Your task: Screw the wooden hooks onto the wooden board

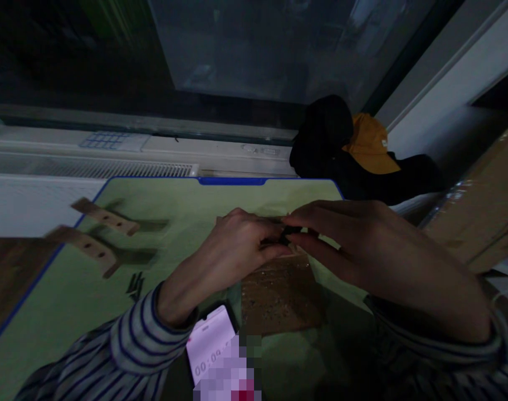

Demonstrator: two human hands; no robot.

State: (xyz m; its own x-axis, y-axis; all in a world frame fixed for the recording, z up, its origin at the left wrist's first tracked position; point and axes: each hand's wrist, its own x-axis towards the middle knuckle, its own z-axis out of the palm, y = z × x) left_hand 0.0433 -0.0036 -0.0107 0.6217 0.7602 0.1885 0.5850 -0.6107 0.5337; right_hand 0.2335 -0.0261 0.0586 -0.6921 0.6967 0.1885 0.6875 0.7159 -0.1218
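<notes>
My left hand (233, 245) and my right hand (362, 239) meet over the middle of a green mat (70, 301). Both have their fingers pinched together on a small dark part (288, 236) held between the fingertips; I cannot make out what it is. Under the hands lies a brown board (279, 295) flat on the mat. Both arms wear striped sleeves.
Two wooden pieces with holes (106, 216) (84, 248) lie at the mat's left, with several dark screws (135, 285) near them. A phone showing a timer (210, 345) lies at the near edge. A dark bag and yellow cap (369, 145) sit at the back right, cardboard (483, 211) at the right.
</notes>
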